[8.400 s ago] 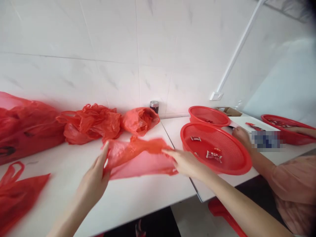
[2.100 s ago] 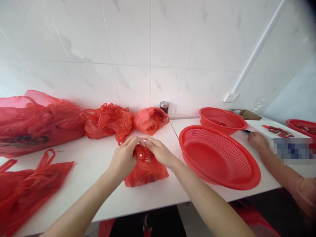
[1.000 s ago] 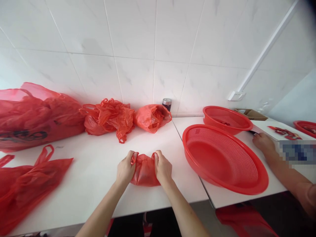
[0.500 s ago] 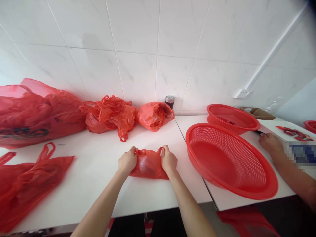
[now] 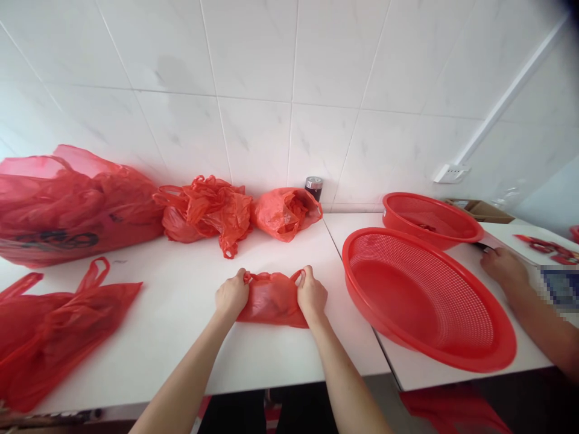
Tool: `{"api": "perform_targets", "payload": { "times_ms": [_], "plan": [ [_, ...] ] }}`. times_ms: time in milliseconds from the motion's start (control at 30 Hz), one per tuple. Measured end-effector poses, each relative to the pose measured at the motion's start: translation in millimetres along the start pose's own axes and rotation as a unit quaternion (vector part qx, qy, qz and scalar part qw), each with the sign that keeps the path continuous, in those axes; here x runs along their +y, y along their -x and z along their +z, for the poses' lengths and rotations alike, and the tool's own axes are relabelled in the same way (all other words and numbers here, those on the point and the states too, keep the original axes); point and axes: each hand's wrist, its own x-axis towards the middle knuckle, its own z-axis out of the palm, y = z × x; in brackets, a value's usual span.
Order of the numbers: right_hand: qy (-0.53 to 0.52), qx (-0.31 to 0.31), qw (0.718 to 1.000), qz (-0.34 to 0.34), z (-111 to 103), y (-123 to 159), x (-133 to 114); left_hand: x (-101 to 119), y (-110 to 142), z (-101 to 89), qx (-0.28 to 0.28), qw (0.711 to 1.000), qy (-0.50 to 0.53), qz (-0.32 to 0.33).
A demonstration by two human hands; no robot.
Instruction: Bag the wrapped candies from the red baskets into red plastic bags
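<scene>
A small red plastic bag (image 5: 271, 298) lies on the white table (image 5: 181, 337) straight in front of me. My left hand (image 5: 231, 295) is closed on the bag's left handle. At the bag's right handle sits my right hand (image 5: 311, 295), also closed round it. The bag is bunched between the two fists and bulges slightly; its contents are hidden. To the right of my right hand stands a large red mesh basket (image 5: 497, 355), empty inside.
More red bags line the wall: a big one (image 5: 67, 205), a crumpled one (image 5: 208, 211), an open one (image 5: 283, 214). A flat bag (image 5: 58, 328) lies at left. Behind sit a dark jar (image 5: 313, 187) and a second red basket (image 5: 429, 218). Another person's hand (image 5: 504, 268) rests at right.
Since 8.4 s ago the bag went from spread open to bunched, and the basket's packets are gone. In the last second my fists stayed on the handles, drawing slightly apart.
</scene>
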Motion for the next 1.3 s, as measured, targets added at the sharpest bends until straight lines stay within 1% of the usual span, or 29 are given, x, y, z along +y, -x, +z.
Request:
{"api": "perform_targets", "payload": {
  "times_ms": [133, 267, 333, 400, 467, 500, 533, 567, 600, 667, 700, 767, 800, 867, 933, 1000, 1033, 1100, 1167, 1233, 1300],
  "plan": [
    [-0.034, 0.020, 0.999, 0.012, 1.5, 1.6, 1.5, -23.4, 16.3, -4.5, 0.016, 0.997, 0.074, -0.011],
    [-0.089, 0.043, 0.995, 0.015, 0.8, 3.0, 3.6, -44.0, 36.9, -9.7, 0.020, 0.985, 0.172, -0.001],
    [-0.125, 0.049, 0.991, 0.012, -0.4, 3.0, 5.4, -50.1, 42.4, -15.1, 0.021, 0.980, 0.200, 0.006],
    [-0.164, 0.052, 0.985, 0.004, -1.3, 2.5, 7.4, -51.3, 43.7, -24.5, 0.039, 0.978, 0.204, 0.011],
    [-0.205, 0.053, 0.977, -0.005, -1.5, 1.8, 9.0, -45.0, 42.8, -35.9, 0.086, 0.978, 0.188, 0.021],
    [-0.225, 0.053, 0.973, -0.010, -1.3, 1.7, 9.5, -38.5, 42.3, -41.0, 0.112, 0.977, 0.175, 0.035],
    [-0.243, 0.052, 0.969, -0.013, -1.0, 1.7, 9.9, -29.8, 42.0, -44.8, 0.132, 0.976, 0.162, 0.060],
    [-0.261, 0.051, 0.964, -0.015, -0.7, 2.0, 10.2, -19.4, 42.1, -46.7, 0.138, 0.975, 0.148, 0.096],
    [-0.278, 0.049, 0.959, -0.016, -0.5, 2.4, 10.6, -7.9, 42.4, -46.6, 0.129, 0.973, 0.134, 0.138],
    [-0.310, 0.047, 0.949, -0.015, -0.9, 3.3, 11.9, 14.1, 43.3, -41.5, 0.077, 0.966, 0.110, 0.219],
    [-0.326, 0.048, 0.944, -0.013, -1.6, 3.5, 12.8, 22.7, 43.7, -37.8, 0.048, 0.963, 0.098, 0.245],
    [-0.357, 0.050, 0.933, -0.007, -3.9, 3.6, 14.9, 31.7, 43.9, -32.6, 0.006, 0.963, 0.080, 0.257],
    [-0.371, 0.051, 0.927, -0.003, -5.2, 3.5, 15.6, 31.5, 44.0, -32.6, -0.005, 0.966, 0.076, 0.249],
    [-0.393, 0.047, 0.918, -0.001, -7.6, 3.6, 15.7, 22.6, 44.7, -39.9, -0.016, 0.972, 0.077, 0.219],
    [-0.409, 0.033, 0.912, -0.010, -8.7, 4.7, 13.7, 5.3, 47.0, -55.8, -0.022, 0.978, 0.088, 0.186],
    [-0.412, 0.004, 0.910, -0.035, -7.7, 6.6, 11.2, -17.0, 50.7, -76.3, -0.013, 0.984, 0.093, 0.150],
    [-0.408, -0.014, 0.912, -0.050, -6.5, 7.5, 10.4, -29.2, 53.0, -86.9, 0.002, 0.988, 0.091, 0.129],
    [-0.395, -0.044, 0.915, -0.068, -3.2, 8.7, 9.9, -54.8, 59.0, -106.8, 0.051, 0.993, 0.077, 0.074],
    [-0.395, -0.053, 0.915, -0.063, -0.4, 9.2, 9.8, -79.0, 67.6, -123.6, 0.110, 0.993, 0.053, 0.005],
    [-0.408, -0.047, 0.911, -0.048, -2.2, 10.8, 6.8, -98.4, 78.3, -135.7, 0.163, 0.985, 0.024, -0.056],
    [-0.418, -0.042, 0.906, -0.040, -13.0, 16.1, -1.5, -110.2, 88.4, -140.4, 0.223, 0.971, -0.008, -0.090]
  ]
}}
